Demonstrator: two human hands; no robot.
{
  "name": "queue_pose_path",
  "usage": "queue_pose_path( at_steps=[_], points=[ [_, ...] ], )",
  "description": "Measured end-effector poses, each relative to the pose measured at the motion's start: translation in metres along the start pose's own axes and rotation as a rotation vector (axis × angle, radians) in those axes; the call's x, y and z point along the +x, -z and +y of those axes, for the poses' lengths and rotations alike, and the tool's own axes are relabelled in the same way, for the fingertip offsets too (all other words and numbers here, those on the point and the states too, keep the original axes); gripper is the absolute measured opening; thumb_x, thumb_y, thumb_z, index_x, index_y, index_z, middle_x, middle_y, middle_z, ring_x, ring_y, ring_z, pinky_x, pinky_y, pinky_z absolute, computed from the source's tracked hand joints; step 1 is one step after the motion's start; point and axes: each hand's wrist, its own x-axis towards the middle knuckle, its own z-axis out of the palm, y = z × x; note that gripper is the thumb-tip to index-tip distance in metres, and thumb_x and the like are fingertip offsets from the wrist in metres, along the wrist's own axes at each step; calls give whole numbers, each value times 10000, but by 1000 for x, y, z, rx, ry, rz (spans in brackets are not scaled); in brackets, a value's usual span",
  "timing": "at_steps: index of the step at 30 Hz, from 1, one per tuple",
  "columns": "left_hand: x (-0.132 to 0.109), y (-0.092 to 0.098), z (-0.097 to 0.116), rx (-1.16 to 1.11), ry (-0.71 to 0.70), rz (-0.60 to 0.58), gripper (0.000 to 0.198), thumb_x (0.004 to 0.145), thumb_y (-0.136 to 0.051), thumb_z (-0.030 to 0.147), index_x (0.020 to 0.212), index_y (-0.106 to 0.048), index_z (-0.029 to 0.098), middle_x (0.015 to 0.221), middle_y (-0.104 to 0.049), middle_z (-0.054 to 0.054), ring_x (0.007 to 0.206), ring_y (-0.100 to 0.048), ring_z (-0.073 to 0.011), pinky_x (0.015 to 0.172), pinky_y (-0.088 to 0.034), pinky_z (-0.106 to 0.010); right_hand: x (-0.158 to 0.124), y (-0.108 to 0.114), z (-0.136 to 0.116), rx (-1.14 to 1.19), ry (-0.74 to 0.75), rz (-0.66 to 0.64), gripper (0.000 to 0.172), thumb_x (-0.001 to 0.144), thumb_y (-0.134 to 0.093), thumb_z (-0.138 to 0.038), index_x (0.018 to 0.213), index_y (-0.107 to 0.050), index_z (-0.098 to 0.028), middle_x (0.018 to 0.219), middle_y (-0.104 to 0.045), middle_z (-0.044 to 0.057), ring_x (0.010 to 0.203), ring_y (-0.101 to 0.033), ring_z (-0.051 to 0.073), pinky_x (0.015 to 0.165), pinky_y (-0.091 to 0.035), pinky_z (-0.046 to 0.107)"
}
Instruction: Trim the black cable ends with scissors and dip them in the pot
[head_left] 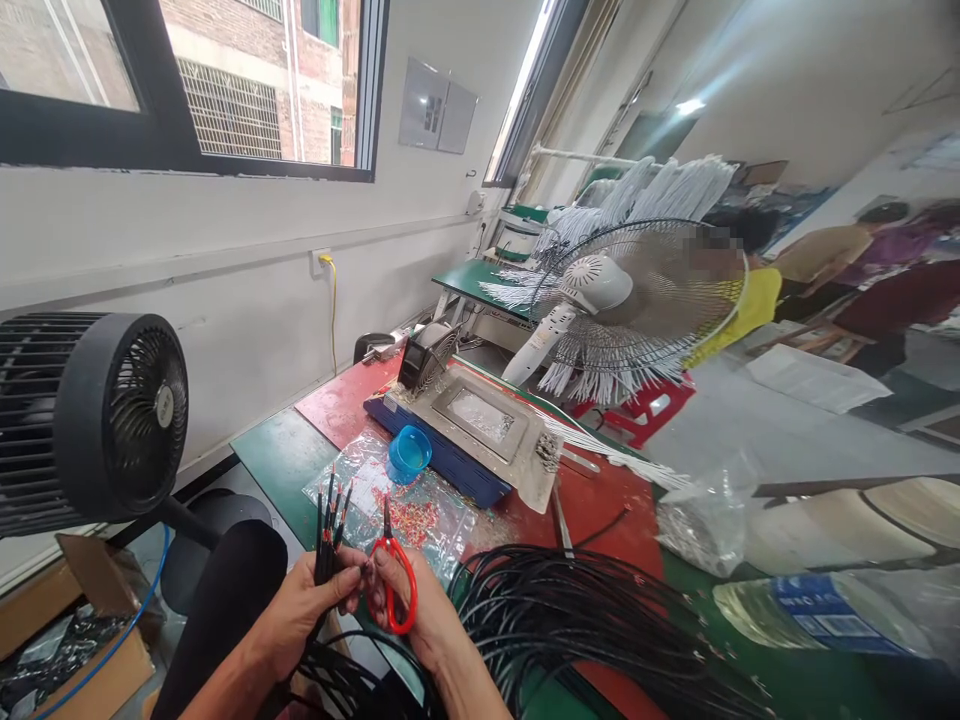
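Note:
My left hand (311, 600) is closed round several black cables (324, 550), whose stripped ends with red and dark tips point upward. Close beside it, my right hand (405, 595) grips red-handled scissors (409, 590), blades pointing up. The fingertips of both hands nearly meet; what lies between them is too small to make out. Beyond the hands, a clear plastic bag (454, 525) lies flat with small red and yellow bits (412, 520) on it. A blue cup (409, 453) stands on the bag's far part. To the right lies a large bundle of black cables (555, 610).
Behind the bag sits a blue-based machine (480, 425) with a metal top. A black fan (120, 410) is at left, a larger fan (600, 290) beyond the table. A bottle (817, 612) lies at right. Several people are in the background, one in a yellow top (739, 320).

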Motion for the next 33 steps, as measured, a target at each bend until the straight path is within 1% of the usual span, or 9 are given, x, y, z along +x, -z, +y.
queue_pose_path(
  at_steps=[5,8,11,15,20,24,28,33],
  points=[
    [-1,0,2,30,-18,-49,214,776,-626,317,829,-675,116,679,-612,-72,597,-459,-146,556,-335,-253,-1,1,-1,50,-43,-16,438,639,-676,-540,578,-527,-132,420,-478,-40,331,-413,50,332,-294,161],
    [-2,1,1,23,-9,-39,211,761,-643,319,818,-673,118,674,-590,-60,577,-435,-134,547,-330,-250,-1,1,-2,63,-54,4,423,624,-692,-520,581,-530,-132,411,-476,-45,319,-404,49,322,-301,161],
    [-1,3,0,21,12,-27,231,759,-642,331,821,-668,110,644,-546,-39,545,-399,-115,524,-300,-244,-1,1,-3,54,-36,30,416,626,-693,-513,591,-539,-128,410,-478,-45,321,-406,51,319,-305,160],
    [1,5,0,34,26,-24,244,750,-648,346,807,-663,109,624,-510,-20,515,-362,-99,494,-256,-243,-1,1,-4,29,-2,42,421,644,-676,-514,558,-523,-131,398,-465,-46,312,-394,46,307,-275,155],
    [-1,4,2,47,49,-10,271,723,-671,369,814,-663,114,598,-496,-8,509,-347,-99,477,-239,-245,2,3,-4,-12,-85,59,439,561,-714,-533,546,-523,-138,350,-444,-53,274,-365,53,279,-260,164],
    [-2,3,5,55,70,-1,300,692,-694,393,792,-665,111,579,-484,-4,505,-333,-100,467,-224,-249,3,4,-4,-17,-84,62,404,564,-716,-500,575,-545,-134,357,-457,-55,276,-366,50,283,-281,159],
    [-1,6,3,113,65,-26,297,707,-677,402,800,-663,120,565,-465,8,510,-331,-104,472,-218,-255,2,4,-5,-11,-92,64,354,562,-706,-450,556,-536,-141,356,-457,-59,276,-377,52,277,-280,155],
    [-1,10,3,222,36,-75,284,732,-649,404,808,-656,131,541,-427,24,516,-332,-116,485,-226,-266,1,6,-8,-14,-119,15,299,527,-702,-385,515,-525,-144,341,-446,-58,281,-372,58,276,-273,165]
  ],
)
